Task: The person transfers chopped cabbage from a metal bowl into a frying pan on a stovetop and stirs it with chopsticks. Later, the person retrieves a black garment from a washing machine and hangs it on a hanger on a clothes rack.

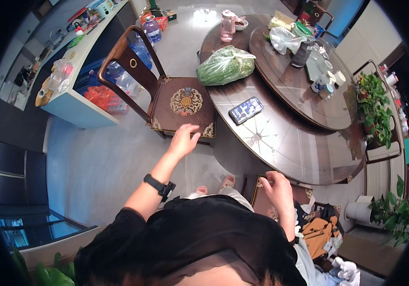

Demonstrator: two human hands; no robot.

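My left hand (184, 140) hangs in the air near the front edge of a wooden chair (159, 94) with an embroidered brown cushion. Its thumb stands apart from the fingers and it holds nothing. Beside the near rim of a round dark wooden table (233, 96), my right hand (279, 189) is raised over a second cushioned chair (260, 200), fingers loosely bent and the palm side partly hidden. On the tabletop lie a smartphone (246, 110) with its screen lit and a clear plastic bag of green vegetables (226, 66).
A turntable (283, 93) carries cups (320, 82), a dark pouch (302, 53) and a plastic bag (285, 40). A pink bottle (227, 26) stands behind the vegetables. Water jugs (151, 28) and a red bag (99, 97) sit by the counter (79, 71). Clothes (319, 234) are piled at right.
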